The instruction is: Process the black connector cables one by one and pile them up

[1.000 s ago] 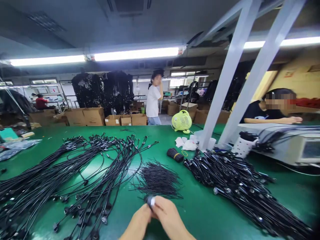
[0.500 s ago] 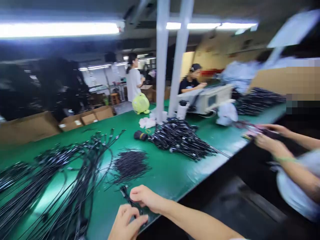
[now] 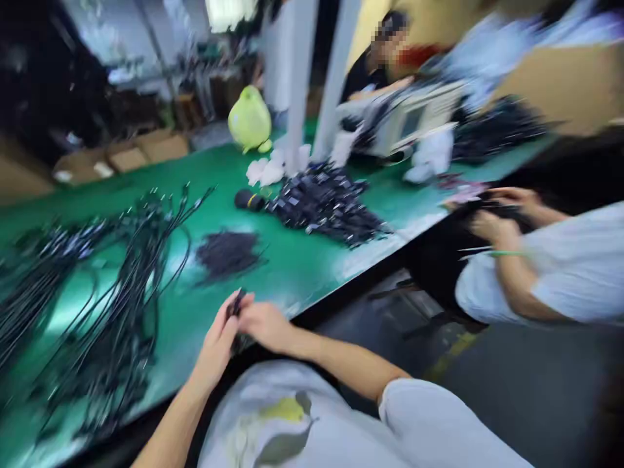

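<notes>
At the green table's front edge, my left hand (image 3: pixel 220 330) is closed round a small black cable bundle (image 3: pixel 237 303), whose upper end shows above the fingers. My right hand (image 3: pixel 266 326) presses against it from the other side, fingers closed on the lower part; blur and the fingers hide most of the bundle. Just beyond my hands lies a pile of short thin black strips (image 3: pixel 229 252), perhaps wire ties. Long loose black cables (image 3: pixel 131 279) spread across the table on the left. Farther right is a heap of bundled black cables (image 3: pixel 326 205).
A co-worker's hands (image 3: pixel 497 218) handle dark material at the table edge on the right. White posts (image 3: pixel 297 91) rise from the green table (image 3: pixel 287 273). Behind are a yellow-green rounded object (image 3: pixel 250 120), a pale machine (image 3: pixel 419 120) and a white plastic bag (image 3: pixel 431 153). Another person sits beyond.
My view has tilted down. My hands have come together at the table edge and lifted the cable bundle, which was low over the tabletop. The co-worker's hands have drawn closer to their body.
</notes>
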`<state>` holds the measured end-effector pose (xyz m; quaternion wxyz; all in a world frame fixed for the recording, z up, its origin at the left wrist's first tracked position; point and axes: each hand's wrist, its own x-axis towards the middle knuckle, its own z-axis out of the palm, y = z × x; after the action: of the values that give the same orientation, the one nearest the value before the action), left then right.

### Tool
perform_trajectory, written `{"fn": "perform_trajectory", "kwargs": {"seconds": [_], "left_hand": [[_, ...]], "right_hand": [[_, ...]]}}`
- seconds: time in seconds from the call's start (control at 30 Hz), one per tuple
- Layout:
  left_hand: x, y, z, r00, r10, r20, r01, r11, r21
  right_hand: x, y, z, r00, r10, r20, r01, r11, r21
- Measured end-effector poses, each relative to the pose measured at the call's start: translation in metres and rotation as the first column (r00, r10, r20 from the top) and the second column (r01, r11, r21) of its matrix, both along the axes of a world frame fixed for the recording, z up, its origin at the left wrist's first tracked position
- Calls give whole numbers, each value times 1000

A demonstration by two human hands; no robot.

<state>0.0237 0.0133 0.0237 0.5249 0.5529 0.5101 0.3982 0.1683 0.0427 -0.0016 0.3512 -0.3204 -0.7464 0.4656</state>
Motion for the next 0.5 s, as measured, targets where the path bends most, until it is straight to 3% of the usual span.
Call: {"fn": "perform_trajectory", "kwargs": {"seconds": [0.07,0.13,0.2,0.23,0.3,0.37,0.43,0.5], "left_hand": [[1,3,-4,994,-44,99,46,999,-11],[1,5,-13,987,-48,150,56,997,-46],[0,6,-21,981,5,194,16,994,-104],[0,6,-24,974,54,221,-24,990,-136],[-1,9,-25,954,166,251,-121,975,-185],[-1,13,-19,949,242,204,-205,960,-189],[2,13,-11,963,231,142,-208,965,-158],[1,7,-8,989,121,88,-109,985,-131]], "right_hand": [[-3,3,-13,992,4,-125,-40,958,-283],[-5,3,-26,964,-69,-255,-92,817,-569],[-4,0,-32,945,-128,-300,-132,692,-710],[-1,-1,-32,954,-104,-283,-132,699,-703],[7,-1,-28,988,-10,-152,-77,828,-555],[18,3,-19,998,-36,48,47,967,-251],[29,5,-7,972,-175,157,171,985,37],[34,4,6,957,-209,203,142,943,302]]}}
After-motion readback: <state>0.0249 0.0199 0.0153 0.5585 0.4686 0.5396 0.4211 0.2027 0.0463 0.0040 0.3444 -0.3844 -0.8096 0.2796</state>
